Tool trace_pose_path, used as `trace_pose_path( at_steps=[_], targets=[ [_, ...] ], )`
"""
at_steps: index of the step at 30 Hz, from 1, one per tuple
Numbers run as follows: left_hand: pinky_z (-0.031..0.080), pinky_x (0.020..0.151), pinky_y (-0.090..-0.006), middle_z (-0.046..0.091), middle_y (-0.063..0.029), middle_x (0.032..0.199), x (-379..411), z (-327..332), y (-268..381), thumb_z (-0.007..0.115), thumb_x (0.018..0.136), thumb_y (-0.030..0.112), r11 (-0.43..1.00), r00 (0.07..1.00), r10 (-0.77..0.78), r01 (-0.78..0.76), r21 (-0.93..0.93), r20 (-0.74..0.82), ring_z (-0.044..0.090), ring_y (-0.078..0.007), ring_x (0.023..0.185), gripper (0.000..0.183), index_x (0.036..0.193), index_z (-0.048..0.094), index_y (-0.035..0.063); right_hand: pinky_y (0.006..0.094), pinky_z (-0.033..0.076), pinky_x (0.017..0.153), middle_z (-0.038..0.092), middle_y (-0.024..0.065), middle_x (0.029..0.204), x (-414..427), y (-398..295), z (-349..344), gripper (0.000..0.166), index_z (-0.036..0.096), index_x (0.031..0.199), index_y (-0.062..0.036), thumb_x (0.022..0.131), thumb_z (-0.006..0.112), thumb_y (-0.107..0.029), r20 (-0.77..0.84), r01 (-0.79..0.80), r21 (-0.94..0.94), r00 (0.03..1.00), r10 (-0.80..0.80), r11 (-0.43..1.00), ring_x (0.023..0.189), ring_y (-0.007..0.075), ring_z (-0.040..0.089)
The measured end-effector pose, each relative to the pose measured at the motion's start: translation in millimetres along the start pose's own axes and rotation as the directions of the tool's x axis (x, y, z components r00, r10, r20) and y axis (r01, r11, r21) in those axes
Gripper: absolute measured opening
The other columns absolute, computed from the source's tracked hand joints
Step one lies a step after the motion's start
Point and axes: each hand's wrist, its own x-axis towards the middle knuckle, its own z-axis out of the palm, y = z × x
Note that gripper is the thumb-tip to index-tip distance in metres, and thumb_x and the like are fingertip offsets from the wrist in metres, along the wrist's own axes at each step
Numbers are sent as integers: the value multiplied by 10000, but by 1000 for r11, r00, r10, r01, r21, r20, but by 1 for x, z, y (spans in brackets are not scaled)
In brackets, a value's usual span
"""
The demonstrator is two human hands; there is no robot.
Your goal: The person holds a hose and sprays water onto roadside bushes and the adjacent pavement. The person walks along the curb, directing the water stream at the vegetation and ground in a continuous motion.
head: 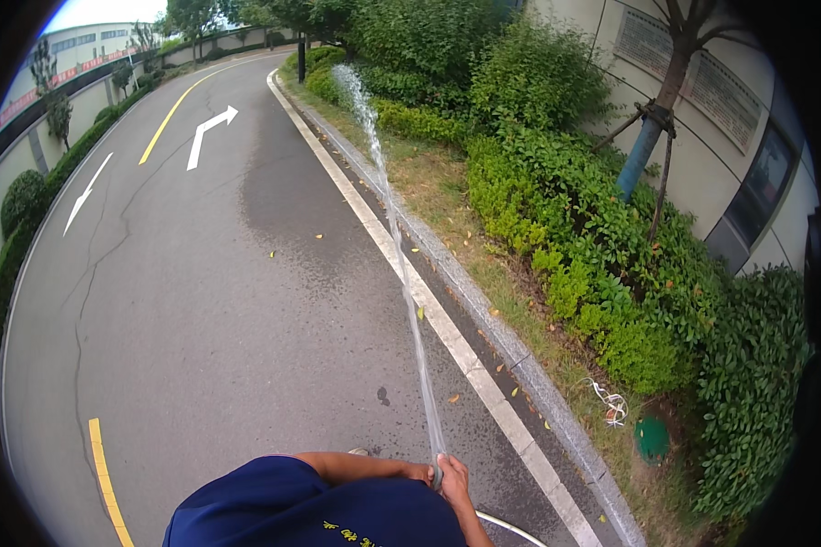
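Note:
Both my hands are together on the end of a hose (437, 476), low in the view. My right hand (456, 475) wraps it from the right, its thumb up by the mouth. Partly hidden by the dark blue shirt, my left hand (421, 472) grips from the left. A jet of water (410, 301) leaves the hose and arcs forward, breaking into spray in front of the far shrubs. A pale length of hose (510, 525) runs off behind my right forearm. Wet asphalt (280, 178) darkens the road beside the kerb.
A granite kerb (479, 311) edges the grass strip (438, 191) on the right. Low hedges (588, 239), a propped tree (646, 140) and a building wall (588, 41) stand beyond. A white cord (610, 403) and a green round cover (652, 439) lie on the strip.

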Motion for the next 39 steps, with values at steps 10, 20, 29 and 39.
trace_pose_path(
  at_steps=[10,20,29,39],
  targets=[
    [425,721,-345,616,-55,811,30,-20,-47,795,650,108,998,999,-31,30,50,20,555,-153,803,311,899,616,54,252,403,501,567,34,623,-6,-6,4,275,570,772,-35,948,509,-237,-1,-38,92,999,38,995,529,107,511],
    [376,909,-310,594,-99,1127,7,26,50,603,874,428,962,974,-228,227,154,-9,505,-136,1058,490,1160,559,32,325,467,530,568,130,647,-2,5,-23,246,557,813,15,912,511,-205,-306,25,414,945,113,910,531,224,546],
    [382,997,-384,511,-137,1266,3,70,112,453,938,520,974,943,-156,97,-205,-294,480,-225,1167,686,1374,361,-1,416,519,607,611,141,826,-12,-20,-31,306,572,881,-1,906,583,-306,-318,50,699,915,248,713,707,252,611],
    [418,456,-338,447,-83,564,10,114,192,467,882,471,939,878,-52,-118,-322,-476,473,-204,482,406,856,464,66,373,431,897,619,159,1101,-78,24,-49,657,603,1124,3,787,642,-560,-206,231,-211,939,-274,950,1052,265,563]
  ],
)
